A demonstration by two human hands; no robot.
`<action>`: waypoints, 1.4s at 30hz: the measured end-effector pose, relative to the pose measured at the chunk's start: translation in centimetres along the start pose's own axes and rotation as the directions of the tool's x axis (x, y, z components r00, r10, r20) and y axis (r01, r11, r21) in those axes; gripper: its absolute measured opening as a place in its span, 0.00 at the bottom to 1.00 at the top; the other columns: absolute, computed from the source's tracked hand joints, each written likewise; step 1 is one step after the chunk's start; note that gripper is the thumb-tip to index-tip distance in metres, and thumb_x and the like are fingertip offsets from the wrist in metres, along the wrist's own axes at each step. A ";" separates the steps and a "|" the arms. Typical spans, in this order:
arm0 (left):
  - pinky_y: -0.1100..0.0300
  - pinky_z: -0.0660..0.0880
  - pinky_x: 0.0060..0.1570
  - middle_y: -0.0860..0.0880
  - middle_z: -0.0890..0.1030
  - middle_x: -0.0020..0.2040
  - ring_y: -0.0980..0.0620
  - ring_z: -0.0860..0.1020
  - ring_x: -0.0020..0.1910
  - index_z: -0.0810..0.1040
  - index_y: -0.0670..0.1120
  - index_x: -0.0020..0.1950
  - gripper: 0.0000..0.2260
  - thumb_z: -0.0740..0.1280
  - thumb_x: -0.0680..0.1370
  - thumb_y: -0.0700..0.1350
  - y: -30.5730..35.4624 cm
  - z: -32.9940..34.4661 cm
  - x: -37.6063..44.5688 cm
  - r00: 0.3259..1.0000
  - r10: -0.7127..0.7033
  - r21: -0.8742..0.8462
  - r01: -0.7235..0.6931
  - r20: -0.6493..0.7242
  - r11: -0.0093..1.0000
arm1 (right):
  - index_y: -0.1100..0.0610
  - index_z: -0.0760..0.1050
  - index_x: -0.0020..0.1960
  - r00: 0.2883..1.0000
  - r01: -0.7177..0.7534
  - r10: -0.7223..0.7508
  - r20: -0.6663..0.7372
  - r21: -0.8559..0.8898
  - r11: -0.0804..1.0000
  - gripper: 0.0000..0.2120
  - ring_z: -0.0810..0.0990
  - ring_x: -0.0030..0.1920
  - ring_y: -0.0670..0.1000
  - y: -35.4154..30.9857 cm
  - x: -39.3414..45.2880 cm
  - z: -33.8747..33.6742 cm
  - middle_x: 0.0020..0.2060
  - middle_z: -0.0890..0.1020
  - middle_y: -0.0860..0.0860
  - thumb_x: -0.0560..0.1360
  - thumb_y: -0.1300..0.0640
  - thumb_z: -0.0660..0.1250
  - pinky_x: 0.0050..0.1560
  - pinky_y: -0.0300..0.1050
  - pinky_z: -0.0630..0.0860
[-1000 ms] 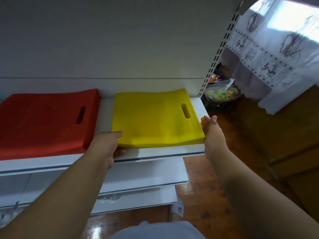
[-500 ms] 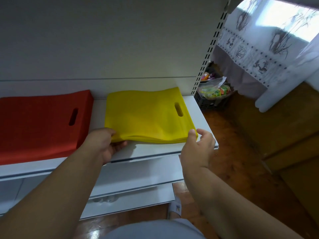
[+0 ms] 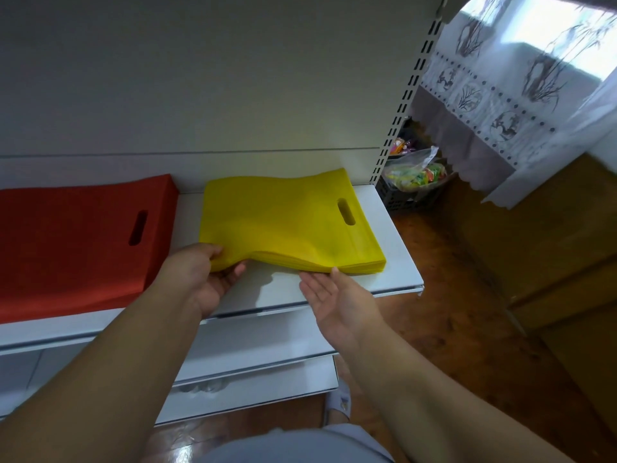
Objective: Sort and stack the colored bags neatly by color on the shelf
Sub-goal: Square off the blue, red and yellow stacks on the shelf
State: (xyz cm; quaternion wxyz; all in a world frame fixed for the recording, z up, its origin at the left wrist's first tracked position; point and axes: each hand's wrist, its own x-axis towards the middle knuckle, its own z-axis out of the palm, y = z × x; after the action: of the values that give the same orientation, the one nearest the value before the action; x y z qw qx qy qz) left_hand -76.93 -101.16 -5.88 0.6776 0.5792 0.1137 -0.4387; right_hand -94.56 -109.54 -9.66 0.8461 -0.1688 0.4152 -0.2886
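Note:
A stack of yellow bags (image 3: 283, 218) with a slot handle lies on the right part of the white shelf (image 3: 394, 248). Its front left corner is lifted and bent upward. My left hand (image 3: 207, 275) grips that corner, fingers under it and thumb on top. Palm up, my right hand (image 3: 334, 299) lies flat with fingers apart, its fingertips touching the front edge of the yellow stack. A thick stack of red bags (image 3: 76, 242) with a slot handle rests on the left part of the same shelf.
Lower white shelves (image 3: 260, 349) jut out below. A slotted upright post (image 3: 407, 91) ends the shelf unit on the right. Beyond it sit a dark crate (image 3: 400, 202) with a plastic bag of colourful items (image 3: 414, 172), a curtain and wooden floor.
My right hand left the stack's right side, came to the front edge and turned palm up. My left hand raised the front left corner of the yellow stack.

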 end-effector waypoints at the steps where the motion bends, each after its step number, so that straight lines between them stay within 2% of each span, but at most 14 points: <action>1: 0.62 0.76 0.22 0.43 0.77 0.45 0.45 0.76 0.40 0.72 0.43 0.48 0.05 0.59 0.82 0.37 0.0 -0.1 0.1 1.000 -0.004 -0.010 0.004 -0.004 1.000 | 0.65 0.64 0.72 0.999 0.039 -0.039 -0.021 0.021 0.999 0.18 0.79 0.51 0.58 -0.2 0.3 -0.1 0.53 0.78 0.60 0.85 0.59 0.54 0.60 0.53 0.74; 4: 0.62 0.76 0.22 0.43 0.77 0.45 0.45 0.76 0.41 0.72 0.42 0.48 0.05 0.59 0.82 0.37 0.0 -0.2 0.2 1.000 -0.015 -0.021 0.014 -0.009 1.000 | 0.62 0.62 0.74 0.992 0.119 -0.115 -0.051 0.076 0.990 0.19 0.79 0.53 0.57 -0.5 0.6 -0.6 0.59 0.76 0.62 0.85 0.58 0.54 0.60 0.53 0.73; 7: 0.62 0.76 0.22 0.43 0.77 0.46 0.44 0.77 0.42 0.72 0.42 0.48 0.04 0.59 0.82 0.37 0.1 -0.3 0.2 1.000 -0.023 -0.033 0.023 -0.013 0.999 | 0.62 0.63 0.73 0.985 0.160 -0.150 -0.084 0.136 0.978 0.20 0.75 0.63 0.60 -1.3 0.7 -1.3 0.68 0.71 0.63 0.85 0.54 0.51 0.64 0.53 0.71; 10: 0.62 0.76 0.22 0.43 0.77 0.46 0.45 0.77 0.41 0.72 0.42 0.48 0.04 0.60 0.82 0.37 0.3 -0.4 0.2 0.999 -0.028 -0.043 0.027 -0.019 0.999 | 0.65 0.67 0.68 0.977 0.186 -0.161 -0.139 0.188 0.964 0.23 0.70 0.69 0.61 -2.7 0.8 -1.6 0.65 0.72 0.62 0.85 0.49 0.51 0.69 0.55 0.68; 12: 0.62 0.76 0.22 0.43 0.77 0.46 0.45 0.77 0.41 0.72 0.42 0.48 0.04 0.60 0.82 0.37 0.4 -0.5 0.1 0.999 -0.035 -0.046 0.034 -0.018 0.998 | 0.65 0.71 0.59 0.973 0.196 -0.167 -0.157 0.192 0.962 0.22 0.72 0.65 0.61 -3.4 0.9 -1.7 0.57 0.75 0.61 0.84 0.46 0.51 0.67 0.56 0.70; 14: 0.62 0.76 0.22 0.43 0.77 0.46 0.45 0.77 0.40 0.72 0.42 0.48 0.04 0.60 0.82 0.37 0.4 -0.6 0.1 0.999 -0.038 -0.044 0.038 -0.020 0.998 | 0.62 0.72 0.56 0.973 0.201 -0.174 -0.153 0.179 0.963 0.21 0.74 0.60 0.60 -3.8 1.1 -1.8 0.52 0.76 0.60 0.84 0.45 0.51 0.66 0.56 0.70; 16: 0.62 0.77 0.22 0.43 0.77 0.46 0.45 0.76 0.40 0.72 0.42 0.47 0.05 0.59 0.82 0.37 0.4 -0.7 0.1 0.999 -0.047 -0.046 0.045 -0.027 0.998 | 0.63 0.71 0.61 0.970 0.215 -0.193 -0.146 0.156 0.964 0.22 0.77 0.56 0.59 -3.9 1.2 -1.9 0.52 0.77 0.60 0.84 0.45 0.52 0.66 0.56 0.71; 19: 0.61 0.77 0.22 0.43 0.77 0.46 0.45 0.76 0.40 0.72 0.42 0.47 0.05 0.59 0.82 0.37 0.3 -0.7 0.0 0.998 -0.056 -0.053 0.055 -0.022 0.997 | 0.61 0.69 0.66 0.968 0.233 -0.215 -0.130 0.143 0.962 0.23 0.79 0.51 0.56 -3.9 1.3 -1.9 0.53 0.77 0.60 0.83 0.44 0.53 0.61 0.54 0.74; 24: 0.62 0.77 0.23 0.44 0.77 0.45 0.46 0.77 0.40 0.72 0.42 0.47 0.05 0.59 0.82 0.37 0.3 -0.6 0.1 0.998 -0.053 -0.062 0.052 -0.019 0.997 | 0.62 0.68 0.68 0.967 0.243 -0.227 -0.115 0.153 0.958 0.24 0.79 0.50 0.56 -3.8 1.6 -1.9 0.52 0.77 0.59 0.82 0.44 0.53 0.58 0.53 0.74; 32: 0.60 0.78 0.23 0.44 0.78 0.47 0.46 0.77 0.42 0.73 0.43 0.48 0.05 0.59 0.82 0.37 0.3 -0.8 0.4 0.998 -0.058 -0.085 0.056 -0.022 0.995 | 0.61 0.73 0.59 0.974 0.220 -0.200 -0.105 0.235 0.947 0.22 0.79 0.51 0.56 -3.9 1.8 -1.7 0.53 0.78 0.59 0.82 0.44 0.55 0.61 0.54 0.73; 42: 0.60 0.78 0.23 0.43 0.78 0.46 0.45 0.77 0.41 0.72 0.42 0.48 0.05 0.59 0.82 0.36 0.4 -1.1 0.3 0.998 -0.061 -0.079 0.060 -0.005 0.995 | 0.61 0.75 0.58 0.977 0.212 -0.199 -0.074 0.279 0.937 0.22 0.80 0.53 0.56 -4.0 1.8 -1.4 0.55 0.79 0.58 0.80 0.43 0.58 0.60 0.52 0.74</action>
State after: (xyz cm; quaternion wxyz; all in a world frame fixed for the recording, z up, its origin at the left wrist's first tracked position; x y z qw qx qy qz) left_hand -76.07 -100.37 -6.15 0.6857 0.5502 0.1509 -0.4520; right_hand -96.24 -113.86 -9.48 0.8173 -0.0812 0.3680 -0.4359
